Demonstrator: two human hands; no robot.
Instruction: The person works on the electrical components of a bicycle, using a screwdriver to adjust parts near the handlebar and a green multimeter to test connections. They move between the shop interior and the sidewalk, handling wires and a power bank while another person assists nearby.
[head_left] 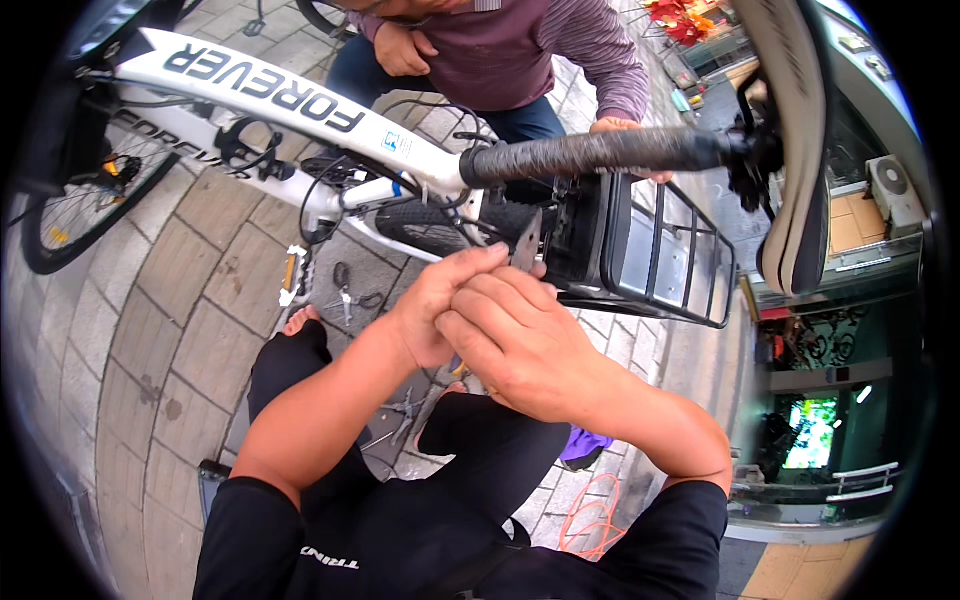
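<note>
My left hand [437,300] and right hand [525,345] are closed together around a hand tool [527,245] with a flat grey metal head. Its head points up toward the rear wheel [420,225] of a white bicycle [290,100]. My fingers hide most of the tool, so its exact kind is unclear. Just beyond my hands are a black box [578,235] and a black rear rack [690,255]. Whether the tool touches the bicycle cannot be made out. A dark wrapped seat post [600,155] runs to the beige and black saddle [800,150].
Opposite me a person in a maroon top [490,50] crouches, one hand [620,125] by the seat post. Scissor-like tools [350,295] and wrenches [405,408] lie on the paving by my feet. A white pedal [293,275], purple item [588,445] and orange cord [592,525] lie nearby.
</note>
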